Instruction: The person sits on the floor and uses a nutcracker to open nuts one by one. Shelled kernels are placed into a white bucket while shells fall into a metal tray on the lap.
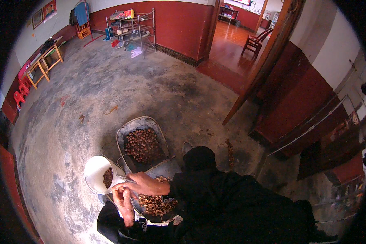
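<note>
My right hand [146, 183] grips a small metal hand tool [126, 179], whose exact kind is unclear. Fingers of my left hand [124, 201] are bent together just below the tool; anything small between them is hidden. Beside both hands a white plastic bucket [91, 175] leans with its mouth facing up, some brown kernels [108, 177] gathered inside. Beyond them lies a scoop-shaped container [119, 137] with many round brown nuts [142, 143]. Under my forearms, a second container [154, 218] bears a heap of split brown shells [157, 205], partly covered by my right arm.
Concrete floor [79, 128] surrounds the containers. A wooden door [256, 73] stands ajar on the right, with a wooden chair [256, 42] in the room behind. A metal shoe rack [138, 33], a wooden bench [44, 62] and red plastic stools [21, 93] line the walls.
</note>
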Tool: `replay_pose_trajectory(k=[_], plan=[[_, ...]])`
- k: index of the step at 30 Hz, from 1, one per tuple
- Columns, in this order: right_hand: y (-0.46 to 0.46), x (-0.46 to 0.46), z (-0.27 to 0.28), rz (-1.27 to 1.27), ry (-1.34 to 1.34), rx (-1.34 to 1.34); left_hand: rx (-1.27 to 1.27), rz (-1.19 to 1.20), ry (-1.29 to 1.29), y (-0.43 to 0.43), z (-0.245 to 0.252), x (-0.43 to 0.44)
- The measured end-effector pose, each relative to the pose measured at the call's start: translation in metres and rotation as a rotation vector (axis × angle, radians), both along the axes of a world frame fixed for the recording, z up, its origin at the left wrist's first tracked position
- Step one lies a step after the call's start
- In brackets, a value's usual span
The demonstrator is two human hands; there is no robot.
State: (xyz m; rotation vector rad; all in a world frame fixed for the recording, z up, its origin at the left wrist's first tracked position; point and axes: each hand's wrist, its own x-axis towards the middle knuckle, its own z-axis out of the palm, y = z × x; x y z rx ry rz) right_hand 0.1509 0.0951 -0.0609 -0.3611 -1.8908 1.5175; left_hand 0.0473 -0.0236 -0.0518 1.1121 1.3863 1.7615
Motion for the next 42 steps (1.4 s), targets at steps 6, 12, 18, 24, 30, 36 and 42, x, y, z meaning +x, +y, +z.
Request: replay_pose_trajectory(k=[6, 12, 18, 24, 30, 36, 42], plan=[[-0.003, 0.007, 0.006, -0.050, -0.038, 0.273, 0.053, 0.005, -0.030, 0.000, 0.000, 0.006], [-0.009, 0.000, 0.005, 0.054, 0.057, -0.047, 0.098, 0.001, -0.046, -0.002, 0.001, 0.008], [-0.011, 0.000, 0.000, 0.174, 0.144, -0.142, 0.105, 0.055, -0.019, -0.004, 0.003, 0.011], [-0.011, -0.008, -0.012, 0.013, 0.184, 0.102, 0.106, 0.075, -0.079, -0.005, 0.001, 0.009], [0.000, -0.008, -0.013, 0.094, 0.047, -0.166, -0.029, 0.100, -0.131, 0.000, -0.007, 0.004], [0.010, 0.012, 0.004, 0.300, -0.185, -0.453, -0.047, 0.189, -0.163, -0.002, 0.000, -0.005], [0.012, 0.016, -0.009, 0.111, -0.229, 0.120, 0.008, 0.225, -0.147, -0.002, 0.000, -0.012]])
